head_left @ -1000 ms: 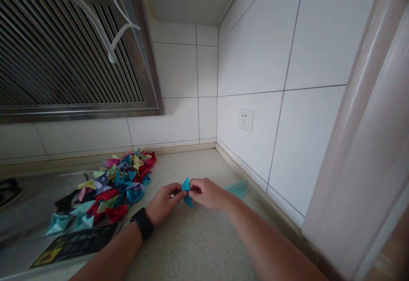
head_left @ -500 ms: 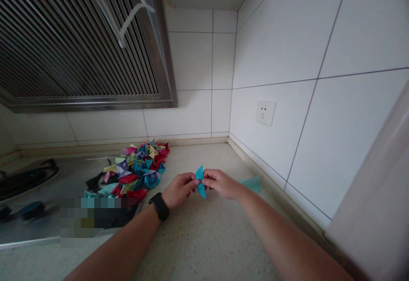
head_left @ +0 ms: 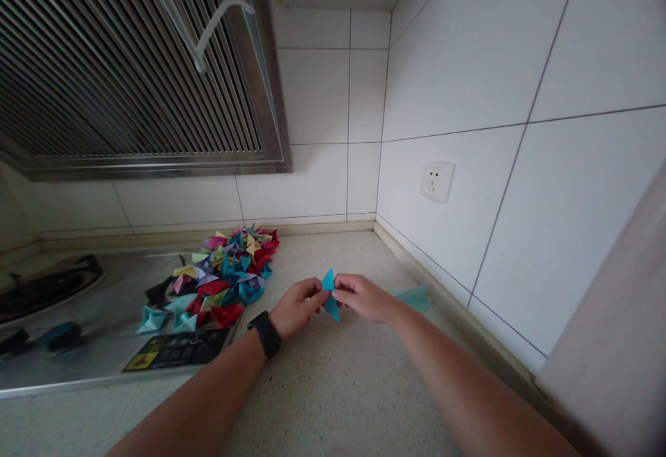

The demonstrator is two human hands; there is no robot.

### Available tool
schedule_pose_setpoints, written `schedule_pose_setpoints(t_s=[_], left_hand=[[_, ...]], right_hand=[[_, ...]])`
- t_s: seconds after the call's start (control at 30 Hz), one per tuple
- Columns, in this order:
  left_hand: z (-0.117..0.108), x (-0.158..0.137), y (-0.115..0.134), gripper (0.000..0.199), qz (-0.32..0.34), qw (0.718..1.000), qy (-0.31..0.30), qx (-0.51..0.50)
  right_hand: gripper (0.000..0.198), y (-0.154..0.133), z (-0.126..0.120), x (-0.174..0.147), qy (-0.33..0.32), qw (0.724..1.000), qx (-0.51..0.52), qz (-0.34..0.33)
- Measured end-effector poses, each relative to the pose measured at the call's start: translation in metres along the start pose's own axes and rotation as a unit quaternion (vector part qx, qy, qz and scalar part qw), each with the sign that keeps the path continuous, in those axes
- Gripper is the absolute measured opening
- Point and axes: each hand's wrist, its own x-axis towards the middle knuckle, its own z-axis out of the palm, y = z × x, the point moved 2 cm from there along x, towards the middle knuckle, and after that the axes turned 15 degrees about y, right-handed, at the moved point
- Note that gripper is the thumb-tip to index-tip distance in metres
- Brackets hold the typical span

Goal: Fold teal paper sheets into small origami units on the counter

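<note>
A piece of folded blue paper (head_left: 329,282) with pointed upper and lower ends is held upright above the counter. My left hand (head_left: 297,306), with a black watch on its wrist, pinches its left side between thumb and fingers. From the other side my right hand (head_left: 363,297) grips the paper's right edge the same way. Fingertips cover the middle of the piece. Behind my right wrist a light teal sheet of paper (head_left: 416,297) lies on the counter, partly hidden by the forearm.
A heap of colourful folded paper pieces (head_left: 223,277) spreads over the stove's right end and onto the speckled counter (head_left: 333,387). The gas stove (head_left: 104,304) has a burner and knobs at left. A range hood (head_left: 156,166) hangs above. A socket (head_left: 438,182) sits on the tiled right wall.
Both hands keep their pinch on the blue paper, with hardly any movement. The view has shifted slightly, so everything sits a little further right.
</note>
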Motion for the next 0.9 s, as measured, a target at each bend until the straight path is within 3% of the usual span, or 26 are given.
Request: schedule_pose_setpoints(t_s=[0.57, 0.8, 0.9], left_hand=[[0.0, -0.004, 0.015, 0.025, 0.163, 0.965, 0.043, 0.201], [0.0, -0.005, 0.016, 0.017, 0.185, 0.951, 0.043, 0.243], [0.0, -0.005, 0.015, 0.017, 0.168, 0.958, 0.046, 0.228]], right_hand=[[0.017, 0.0, 0.001, 0.003, 0.041, 0.992, -0.112, -0.045], [0.014, -0.006, -0.002, 0.002, 0.056, 0.984, -0.156, -0.064], [0.016, -0.006, -0.002, 0.002, 0.064, 0.985, -0.144, -0.066]])
